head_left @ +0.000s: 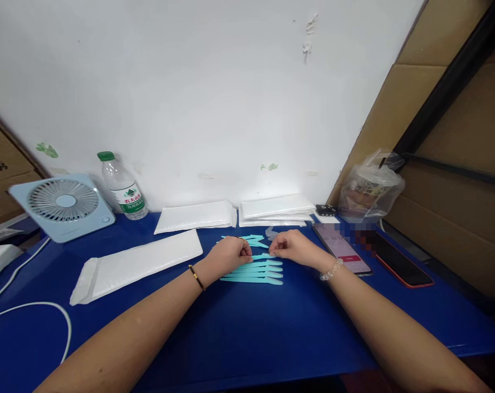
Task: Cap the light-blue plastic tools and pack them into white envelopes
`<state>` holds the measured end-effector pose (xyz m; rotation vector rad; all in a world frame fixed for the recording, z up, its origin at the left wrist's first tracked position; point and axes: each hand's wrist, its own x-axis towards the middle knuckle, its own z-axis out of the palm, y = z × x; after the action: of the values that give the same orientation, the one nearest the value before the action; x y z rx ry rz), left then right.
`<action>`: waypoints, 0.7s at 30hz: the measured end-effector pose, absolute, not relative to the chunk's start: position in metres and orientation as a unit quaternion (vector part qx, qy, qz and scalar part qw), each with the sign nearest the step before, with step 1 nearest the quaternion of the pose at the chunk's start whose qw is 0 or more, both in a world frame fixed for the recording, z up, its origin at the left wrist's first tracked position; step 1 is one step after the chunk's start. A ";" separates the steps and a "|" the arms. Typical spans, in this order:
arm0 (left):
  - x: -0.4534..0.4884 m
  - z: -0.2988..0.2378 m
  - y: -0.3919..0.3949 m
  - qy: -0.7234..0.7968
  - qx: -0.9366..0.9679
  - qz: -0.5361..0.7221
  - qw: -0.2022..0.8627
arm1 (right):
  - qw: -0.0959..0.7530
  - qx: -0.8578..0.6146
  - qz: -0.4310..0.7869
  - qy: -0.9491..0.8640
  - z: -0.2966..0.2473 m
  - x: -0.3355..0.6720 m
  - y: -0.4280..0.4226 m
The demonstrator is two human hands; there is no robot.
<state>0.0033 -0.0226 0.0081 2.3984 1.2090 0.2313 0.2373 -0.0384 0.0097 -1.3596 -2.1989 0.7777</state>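
Several thin teal plastic sticks (257, 270) lie side by side on the blue table (247, 327). My left hand (228, 254) and my right hand (290, 245) are both closed in a pinch on the two ends of the topmost teal stick (262, 256) in that row. A few more teal sticks (253, 239) lie just behind my hands. A black band sits on my left wrist and a bead bracelet on my right.
A white padded mailer (136, 265) lies to the left, with two stacks of mailers (234, 214) at the wall. A small blue fan (63, 204), a water bottle (124, 191), white cables, two phones (370, 254) and a bagged drink cup (370, 188) surround the area.
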 end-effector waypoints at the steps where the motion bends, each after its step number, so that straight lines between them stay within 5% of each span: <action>1: 0.002 0.008 -0.022 0.438 0.870 0.098 0.205 | 0.233 -0.503 0.266 -0.788 0.010 0.241 -0.036; 8: -0.007 0.005 -0.011 0.445 0.879 0.160 0.068 | 0.248 -0.535 0.121 -0.798 -0.004 0.256 -0.020; 21: -0.011 0.002 -0.002 0.480 0.857 0.136 0.128 | 0.190 -0.552 0.197 -0.788 0.000 0.251 -0.028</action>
<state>-0.0110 -0.0019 0.0023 2.4931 1.3975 0.3945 0.2512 -0.0281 0.0005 -1.5500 -2.2141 0.5541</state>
